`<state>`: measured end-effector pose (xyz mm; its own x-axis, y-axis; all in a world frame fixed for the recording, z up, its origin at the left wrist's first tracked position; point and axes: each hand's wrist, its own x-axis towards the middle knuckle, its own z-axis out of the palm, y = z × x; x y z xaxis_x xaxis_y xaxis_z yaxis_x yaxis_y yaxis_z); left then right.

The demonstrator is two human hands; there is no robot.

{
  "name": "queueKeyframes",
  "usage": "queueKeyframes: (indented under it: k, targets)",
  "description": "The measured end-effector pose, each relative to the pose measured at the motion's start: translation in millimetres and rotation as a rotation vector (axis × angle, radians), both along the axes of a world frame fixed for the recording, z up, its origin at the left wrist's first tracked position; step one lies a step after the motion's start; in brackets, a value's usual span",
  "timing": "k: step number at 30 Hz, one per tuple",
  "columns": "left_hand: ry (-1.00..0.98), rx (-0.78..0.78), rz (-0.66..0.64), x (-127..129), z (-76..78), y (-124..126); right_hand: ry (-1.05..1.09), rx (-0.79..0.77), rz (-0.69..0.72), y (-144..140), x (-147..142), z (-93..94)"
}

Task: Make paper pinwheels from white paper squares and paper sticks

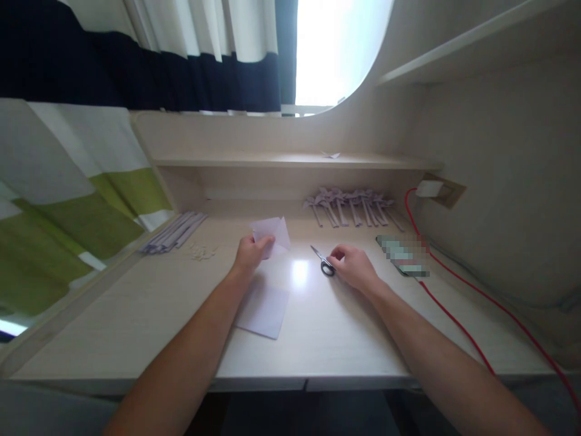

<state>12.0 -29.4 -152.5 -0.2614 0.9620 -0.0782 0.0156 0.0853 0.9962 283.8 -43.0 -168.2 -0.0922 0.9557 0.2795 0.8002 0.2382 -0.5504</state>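
My left hand [253,250] pinches a pale lilac sheet of paper [280,233] above the desk, its edges standing up in pointed flaps. On the right, my right hand [351,263] has its fingers closed at the handle of a pair of scissors [326,267]. One dark handle loop shows; the other is hidden by the fingers, and the blades point away to the left. Below my left hand lies a flat stack of lilac square paper [265,312], partly covered by my forearm.
Several paper pinwheels [351,203] on sticks lie at the back right. Rolled paper sticks [175,232] and small pale bits [202,251] are at left. A phone [402,255] with a red cable [454,318] lies at right. A paper scrap [333,155] rests on the shelf [272,160].
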Motion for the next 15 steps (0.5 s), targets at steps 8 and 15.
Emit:
queueKeyframes:
  k: [8, 15]
  targets:
    - [0.047, -0.015, 0.085, -26.3, -3.5, -10.1, -0.054, 0.023, 0.110, -7.4, -21.9, -4.2]
    - [0.085, -0.002, 0.260, -95.6, -4.8, -29.4, -0.138, -0.111, 0.352, 32.7, -108.4, 1.3]
